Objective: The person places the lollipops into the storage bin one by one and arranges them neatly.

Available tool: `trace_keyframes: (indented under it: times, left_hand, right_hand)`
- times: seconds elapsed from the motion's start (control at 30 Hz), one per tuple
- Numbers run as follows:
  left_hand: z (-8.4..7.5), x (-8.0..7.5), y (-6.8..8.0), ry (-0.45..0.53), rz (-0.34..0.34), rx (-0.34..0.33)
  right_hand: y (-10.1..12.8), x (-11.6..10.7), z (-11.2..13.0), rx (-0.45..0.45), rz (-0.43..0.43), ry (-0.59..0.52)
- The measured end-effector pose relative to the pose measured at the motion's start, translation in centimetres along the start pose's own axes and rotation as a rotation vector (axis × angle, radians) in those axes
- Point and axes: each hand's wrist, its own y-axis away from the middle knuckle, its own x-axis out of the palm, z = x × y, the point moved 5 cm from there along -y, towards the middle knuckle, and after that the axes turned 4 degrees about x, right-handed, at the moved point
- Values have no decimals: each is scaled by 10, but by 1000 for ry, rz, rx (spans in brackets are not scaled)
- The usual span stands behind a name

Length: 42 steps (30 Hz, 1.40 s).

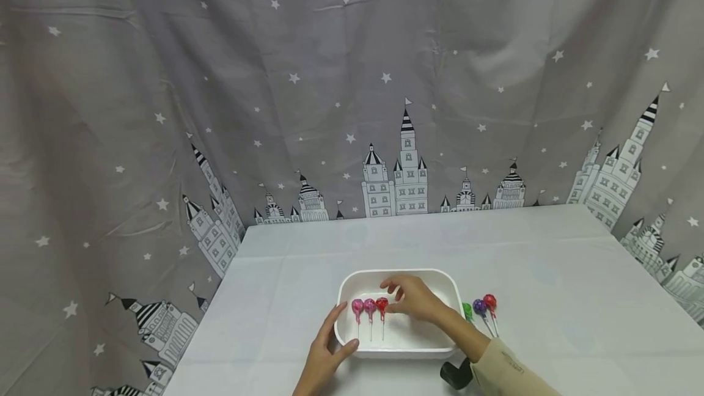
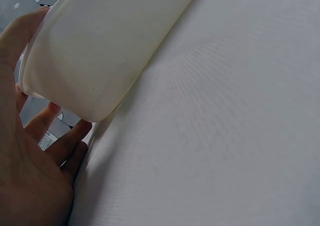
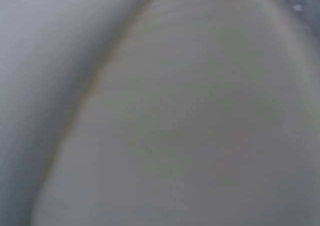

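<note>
A white tray [image 1: 401,354] sits on the table, with two pink lollipops [image 1: 358,305] and a red lollipop [image 1: 382,304] standing in a row in its left half, heads toward the back and sticks toward the front. My left hand [image 1: 323,353] grips the tray's left front corner, thumb and fingers spread along the rim; the left wrist view shows fingertips at the tray's side [image 2: 100,61]. Over the tray, my right hand [image 1: 414,299] has its thumb right beside the red lollipop's head, the index finger bent above and apart from the thumb. The right wrist view shows only blurred tray wall.
To the right of the tray lie a green lollipop [image 1: 467,311], partly hidden by the right arm, a purple lollipop [image 1: 480,307] and another red lollipop [image 1: 490,302]. A black device [image 1: 456,375] is at the right wrist. A grey castle-print curtain [image 1: 308,109] hangs behind the white table [image 1: 275,298].
</note>
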Motion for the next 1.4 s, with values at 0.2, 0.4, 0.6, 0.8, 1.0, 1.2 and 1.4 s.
trace_keyframes:
  times: [0.2, 0.4, 0.6, 0.8, 1.0, 1.2, 1.4]
  left_hand:
    - [3, 1, -1, -9, -6, -1]
    - [1, 3, -1, -12, 3, 13]
    - [0, 2, -1, -20, 1, 11]
    - [-3, 1, -1, -23, -3, 54]
    - [-3, 0, 0, -10, -9, 42]
    - [-3, -1, 0, -2, -10, 51]
    - [-1, 0, 0, -7, -6, 41]
  right_hand:
    - [16, -38, 15, -21, -117, -67]
    - [38, -82, 6, 66, -312, -127]
    - [59, -114, -26, 173, -479, -201]
    - [74, -116, -136, 240, -594, -156]
    - [98, -116, -182, 356, -574, -62]
    - [120, -120, -149, 444, -443, -101]
    - [134, -119, -115, 519, -278, -258]
